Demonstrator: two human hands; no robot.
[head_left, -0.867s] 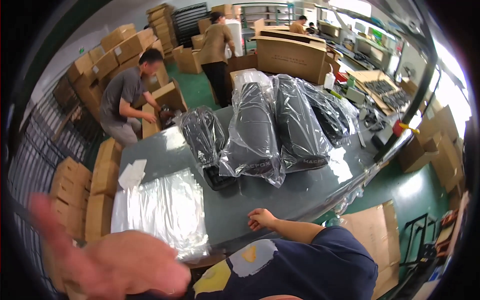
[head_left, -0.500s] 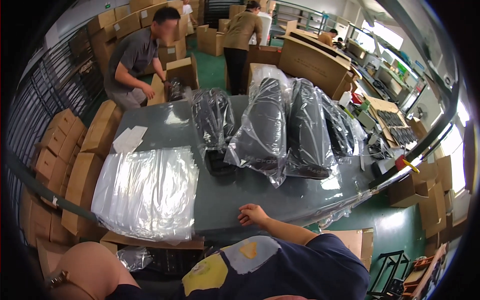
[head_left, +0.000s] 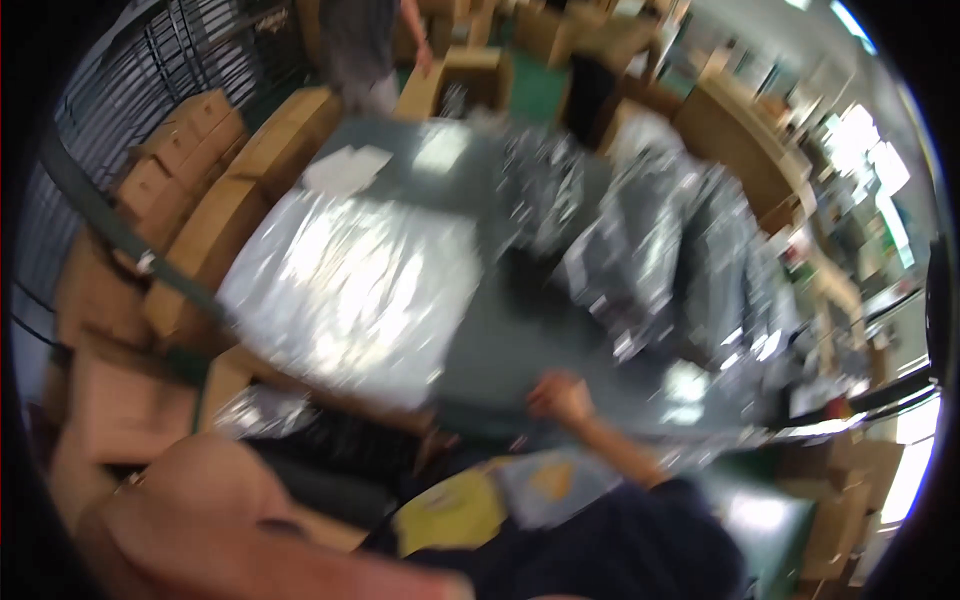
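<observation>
Presently my right hand [head_left: 560, 397], loosely curled and empty, rests on the table [head_left: 520, 340] edge; reaching unsighted could drag the clear bag stack [head_left: 350, 290] off.

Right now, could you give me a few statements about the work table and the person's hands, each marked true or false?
1. The right hand rests on the near edge of the grey table. True.
2. A stack of clear plastic bags lies flat on the left part of the table. True.
3. The right hand grips one of the dark items wrapped in plastic. False: those lie farther back on the table, apart from the hand.
4. The table is ringed by metal bins. False: brown cardboard boxes are stacked along its left side.
5. The left hand is plainly holding a bag. False: only the blurred left forearm shows at the lower left, and its fingers cannot be made out.
</observation>
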